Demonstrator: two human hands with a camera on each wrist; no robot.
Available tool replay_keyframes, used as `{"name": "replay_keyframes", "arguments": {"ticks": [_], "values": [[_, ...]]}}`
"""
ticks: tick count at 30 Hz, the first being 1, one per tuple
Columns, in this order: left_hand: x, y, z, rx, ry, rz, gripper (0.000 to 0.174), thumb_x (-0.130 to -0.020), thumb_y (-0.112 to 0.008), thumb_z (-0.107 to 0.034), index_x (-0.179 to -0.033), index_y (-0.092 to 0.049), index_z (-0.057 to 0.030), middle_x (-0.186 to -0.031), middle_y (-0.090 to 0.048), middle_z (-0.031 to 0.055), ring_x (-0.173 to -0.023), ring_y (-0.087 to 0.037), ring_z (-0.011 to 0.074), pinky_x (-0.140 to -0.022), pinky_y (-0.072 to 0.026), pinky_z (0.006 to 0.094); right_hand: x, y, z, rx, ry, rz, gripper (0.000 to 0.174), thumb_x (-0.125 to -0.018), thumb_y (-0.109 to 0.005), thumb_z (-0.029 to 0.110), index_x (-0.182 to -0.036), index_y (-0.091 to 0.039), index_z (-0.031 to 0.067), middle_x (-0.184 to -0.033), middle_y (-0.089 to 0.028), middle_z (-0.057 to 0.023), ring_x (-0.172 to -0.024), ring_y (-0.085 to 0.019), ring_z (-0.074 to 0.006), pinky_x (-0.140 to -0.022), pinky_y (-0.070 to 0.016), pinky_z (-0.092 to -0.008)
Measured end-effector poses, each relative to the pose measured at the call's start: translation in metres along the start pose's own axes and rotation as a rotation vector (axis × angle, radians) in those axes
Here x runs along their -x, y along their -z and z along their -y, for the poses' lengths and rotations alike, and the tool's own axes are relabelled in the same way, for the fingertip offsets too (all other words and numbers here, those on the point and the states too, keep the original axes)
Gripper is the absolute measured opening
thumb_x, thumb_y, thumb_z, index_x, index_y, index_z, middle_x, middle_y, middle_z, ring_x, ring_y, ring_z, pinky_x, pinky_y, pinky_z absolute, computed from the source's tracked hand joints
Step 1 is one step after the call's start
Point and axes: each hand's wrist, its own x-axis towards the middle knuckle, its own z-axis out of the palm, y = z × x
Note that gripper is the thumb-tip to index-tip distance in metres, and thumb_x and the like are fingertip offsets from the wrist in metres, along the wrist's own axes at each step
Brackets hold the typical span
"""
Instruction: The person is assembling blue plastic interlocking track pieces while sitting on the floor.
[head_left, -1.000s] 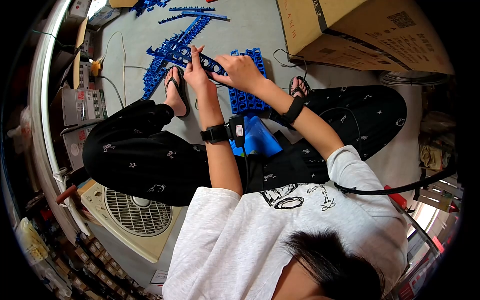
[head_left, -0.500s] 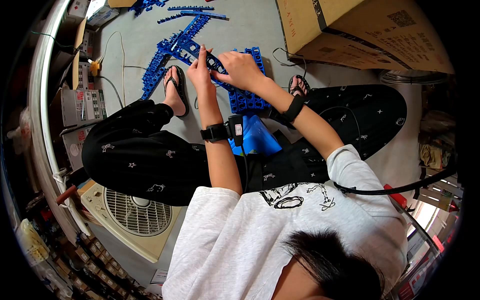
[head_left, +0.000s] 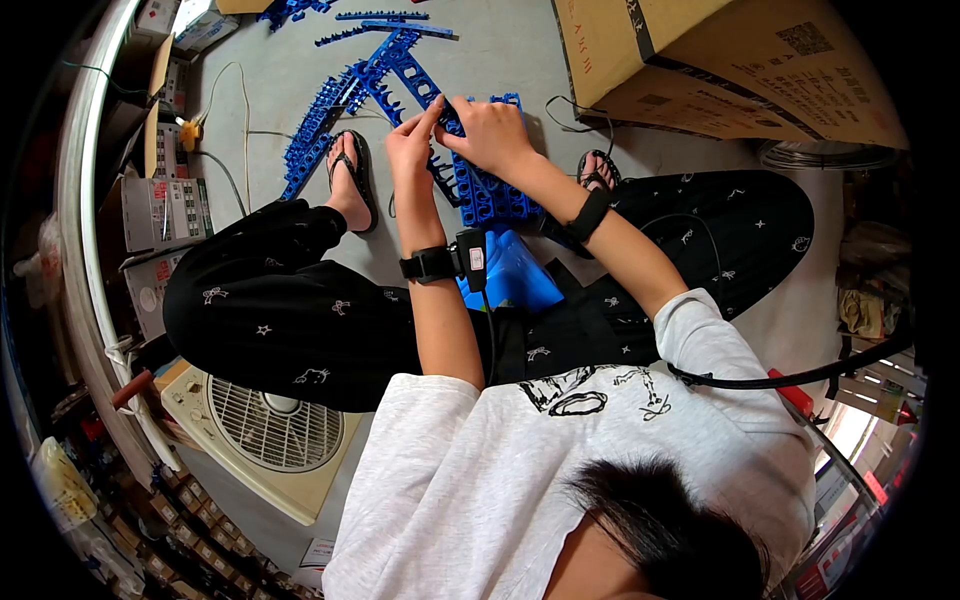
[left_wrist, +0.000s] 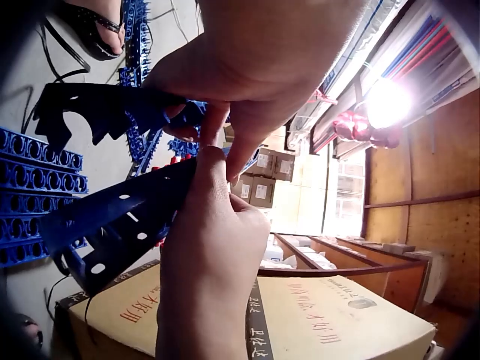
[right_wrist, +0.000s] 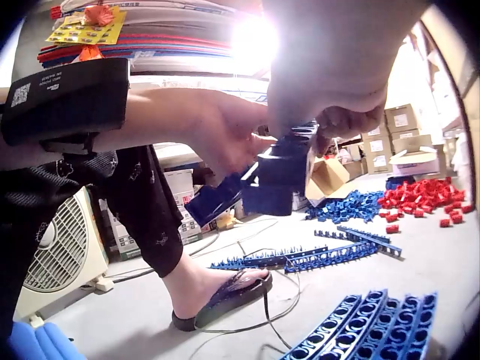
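Two blue plastic strips with holes are in the hands, their ends close together. My left hand (head_left: 410, 150) grips a dark blue toothed strip (left_wrist: 90, 112), seen at the upper left of the left wrist view. My right hand (head_left: 490, 135) pinches the other blue strip (left_wrist: 124, 217) between thumb and fingers. In the head view the fingertips of both hands meet over the strips, and the hands partly hide them. Just beyond the right hand, a row of blue strips (right_wrist: 367, 330) with round holes lies side by side on the floor.
More blue strips (head_left: 320, 130) lie by the sandalled left foot (head_left: 350, 170). Piles of small red pieces (right_wrist: 424, 199) and blue pieces (right_wrist: 349, 206) are farther off. A large cardboard box (head_left: 720, 80) stands to the right, a box fan (head_left: 275, 420) to the left. Cables (right_wrist: 247, 322) cross the floor.
The held blue strips have swung from slanting leftward to a steeper angle in the head view. The left hand has turned, and its fingertips have come against the right hand's.
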Motion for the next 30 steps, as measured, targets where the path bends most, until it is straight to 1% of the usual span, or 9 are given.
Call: {"name": "replay_keyframes", "arguments": {"ticks": [6, 9, 11, 19, 22, 24, 25, 27, 30], "values": [[-0.002, -0.002, 0.006, -0.026, 0.01, 0.011, 0.03, -0.065, -0.073, -0.029, -0.075, -0.066, -0.0019, -0.058, -0.047, -0.0043, -0.05, -0.035, 0.0036, -0.045, -0.0215, 0.019, 0.002, -0.002, 0.0, 0.07, -0.038, 0.054, 0.039, -0.073, -0.058, 0.041, -0.075, -0.05, 0.0035, -0.054, -0.056, -0.0124, -0.05, -0.058, -0.0264, -0.045, -0.0459, -0.0345], [-0.002, -0.003, 0.008, -0.102, -0.046, 0.059, 0.03, -0.066, -0.072, -0.03, -0.064, -0.062, -0.0014, -0.052, -0.043, -0.0049, -0.047, -0.032, 0.004, -0.045, -0.0207, 0.0207, 0.003, -0.004, -0.004, 0.048, -0.032, 0.062, 0.04, -0.073, -0.058, 0.042, -0.076, -0.05, 0.0029, -0.052, -0.055, -0.0119, -0.049, -0.058, -0.0259, -0.045, -0.0457, -0.0344], [-0.001, -0.004, 0.008, -0.112, -0.05, 0.054, 0.031, -0.066, -0.072, -0.03, -0.063, -0.062, -0.0009, -0.051, -0.043, -0.0047, -0.047, -0.032, 0.0041, -0.044, -0.021, 0.0208, 0.004, -0.005, -0.005, 0.078, -0.055, 0.106, 0.039, -0.071, -0.061, 0.041, -0.079, -0.053, 0.0034, -0.054, -0.057, -0.01, -0.052, -0.06, -0.0247, -0.047, -0.0466, -0.0334], [-0.01, -0.006, 0.02, -0.142, -0.061, 0.038, 0.032, -0.067, -0.072, -0.029, -0.06, -0.06, 0.0003, -0.052, -0.046, -0.0033, -0.048, -0.035, 0.0043, -0.043, -0.0235, 0.0215, 0.008, -0.015, -0.011, 0.062, -0.052, 0.042, 0.04, -0.07, -0.06, 0.043, -0.074, -0.054, 0.0035, -0.054, -0.057, -0.0113, -0.052, -0.06, -0.025, -0.047, -0.047, -0.0336], [-0.01, -0.008, 0.024, -0.206, -0.069, 0.059, 0.033, -0.068, -0.071, -0.03, -0.065, -0.062, 0.0013, -0.055, -0.049, -0.0022, -0.05, -0.037, 0.005, -0.046, -0.0268, 0.0212, 0.009, -0.019, -0.018, 0.069, -0.059, 0.048, 0.039, -0.07, -0.06, 0.042, -0.072, -0.055, 0.0035, -0.055, -0.057, -0.0119, -0.052, -0.06, -0.0256, -0.048, -0.0473, -0.0346], [-0.009, -0.012, 0.025, -0.188, -0.099, 0.009, 0.036, -0.069, -0.07, -0.032, -0.074, -0.064, 0.0032, -0.062, -0.054, 0.0005, -0.056, -0.043, 0.0069, -0.051, -0.0322, 0.0204, 0.011, -0.022, -0.026, 0.059, -0.066, 0.047, 0.039, -0.07, -0.06, 0.042, -0.071, -0.056, 0.0034, -0.056, -0.058, -0.0123, -0.053, -0.06, -0.026, -0.048, -0.0474, -0.0353], [-0.009, -0.011, 0.023, -0.214, -0.068, -0.007, 0.041, -0.069, -0.069, -0.033, -0.084, -0.064, 0.0045, -0.071, -0.058, 0.0037, -0.064, -0.047, 0.0091, -0.06, -0.0361, 0.0208, 0.013, -0.023, -0.032, 0.079, -0.138, 0.087, 0.039, -0.07, -0.059, 0.041, -0.07, -0.056, 0.003, -0.057, -0.058, -0.0128, -0.053, -0.06, -0.0269, -0.048, -0.0474, -0.0358], [-0.01, -0.008, 0.019, -0.161, -0.055, -0.02, 0.042, -0.069, -0.07, -0.033, -0.087, -0.064, 0.0044, -0.073, -0.058, 0.0042, -0.066, -0.048, 0.0096, -0.062, -0.0365, 0.0212, 0.02, -0.025, -0.045, 0.069, -0.261, 0.147, 0.039, -0.07, -0.058, 0.041, -0.069, -0.056, 0.0018, -0.06, -0.058, -0.0156, -0.057, -0.06, -0.03, -0.051, -0.0474, -0.0386], [-0.011, -0.002, 0.012, -0.08, -0.05, -0.042, 0.044, -0.068, -0.07, -0.034, -0.091, -0.063, 0.0039, -0.075, -0.058, 0.0041, -0.07, -0.048, 0.0099, -0.066, -0.0365, 0.022, 0.048, -0.051, -0.083, 0.109, -0.347, 0.168, 0.04, -0.071, -0.057, 0.041, -0.069, -0.055, 0.0017, -0.06, -0.058, -0.0172, -0.058, -0.059, -0.0323, -0.055, -0.047, -0.0414]]}}
